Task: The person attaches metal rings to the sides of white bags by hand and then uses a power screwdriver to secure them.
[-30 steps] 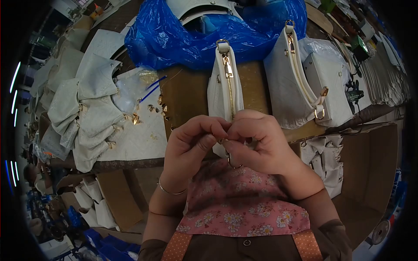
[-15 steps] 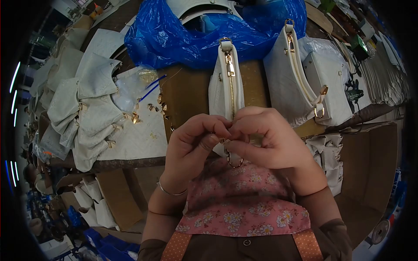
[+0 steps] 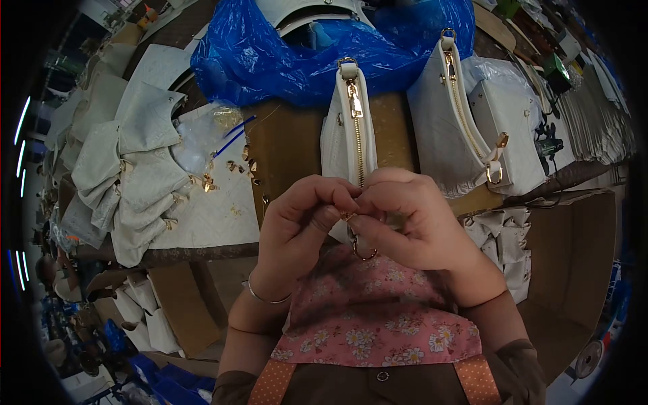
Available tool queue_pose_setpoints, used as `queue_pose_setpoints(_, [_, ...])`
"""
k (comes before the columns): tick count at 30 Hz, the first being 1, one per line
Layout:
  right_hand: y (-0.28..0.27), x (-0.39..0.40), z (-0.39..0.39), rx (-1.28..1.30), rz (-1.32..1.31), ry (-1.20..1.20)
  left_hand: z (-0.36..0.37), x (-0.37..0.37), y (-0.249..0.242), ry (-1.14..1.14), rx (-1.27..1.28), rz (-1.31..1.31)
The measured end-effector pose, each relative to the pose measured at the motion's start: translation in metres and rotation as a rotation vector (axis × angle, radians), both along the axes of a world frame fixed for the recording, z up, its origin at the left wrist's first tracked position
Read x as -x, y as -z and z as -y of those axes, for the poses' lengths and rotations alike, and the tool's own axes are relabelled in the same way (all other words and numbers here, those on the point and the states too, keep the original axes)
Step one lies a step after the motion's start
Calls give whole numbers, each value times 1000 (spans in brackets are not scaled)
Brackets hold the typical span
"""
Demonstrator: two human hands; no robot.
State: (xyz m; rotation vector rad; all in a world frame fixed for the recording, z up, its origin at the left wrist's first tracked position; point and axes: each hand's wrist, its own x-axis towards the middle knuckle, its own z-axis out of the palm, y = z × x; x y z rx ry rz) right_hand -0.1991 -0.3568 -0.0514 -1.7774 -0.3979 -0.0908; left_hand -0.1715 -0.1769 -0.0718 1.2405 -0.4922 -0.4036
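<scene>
White handbag [image 3: 343, 145], upright; gold zip [image 3: 361, 145] lengthwise, pull [image 3: 356, 104] at far end; small gold piece [image 3: 347, 217] pinched at near end.

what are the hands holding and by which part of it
The left hand and right hand seem to pinch a small gold-coloured piece at the central white bag's near end; exactly which part is hidden.

My handbag [image 3: 344, 152] white, its zip [image 3: 360, 150] gold. My apron [image 3: 364, 341] pink, white-daisy print; straps [image 3: 476, 380] orange, pale-dotted. My sleeves [image 3: 518, 368] dark brown. Plastic bag [image 3: 297, 74] bright blue.
</scene>
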Motion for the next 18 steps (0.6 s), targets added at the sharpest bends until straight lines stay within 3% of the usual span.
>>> queue_pose_setpoints(4, [-12,-3,10,53,-100,-95,2,2,0,33,1,5])
queue_pose_setpoints(16, [-3,1,3,80,23,-12,4,-1,2,52,33,-51])
queue_pose_setpoints(18, [-5,0,4,122,37,-29,2,-2,2,28,-32,32])
